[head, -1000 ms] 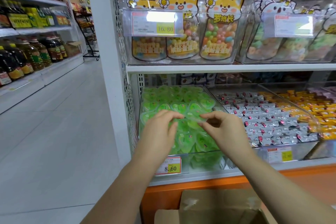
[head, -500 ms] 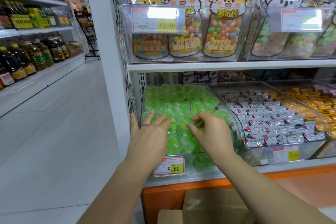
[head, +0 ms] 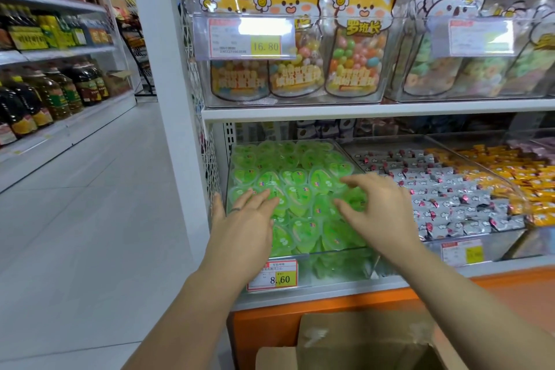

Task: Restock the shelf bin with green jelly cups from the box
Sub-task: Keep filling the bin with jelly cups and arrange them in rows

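View: head camera, looking forward and down at a shop shelf.
Left hand (head: 246, 225): wide, fingers straight and spread, lying flat on the cups at the left side of the bin; it holds nothing. The thumb is by the bin's left wall and there is a dark ring (head: 235, 209) on one finger.
Right hand (head: 378, 213): wide, fingers spread and slightly bent over the cups at the right side of the bin; it holds nothing.
Green jelly cups (head: 300, 171): heart-shaped, piled in the bin up to its rim, with more showing through the front wall.
Bin (head: 339, 264): clear plastic, on the lower shelf, leftmost in its row.
Price tag (head: 273, 276): on the bin's front, reading 8.60.
Box (head: 360, 342): brown cardboard, flaps open, on the floor below the bin.
Neighbouring bins: silver-wrapped sweets (head: 450, 189) just right of the cups, orange-wrapped sweets (head: 516, 165) further right.
Upper shelf: bags of coloured sweets (head: 357, 48) with cartoon animal tops.
Across the aisle: oil bottles (head: 60, 90) on shelves at the left.
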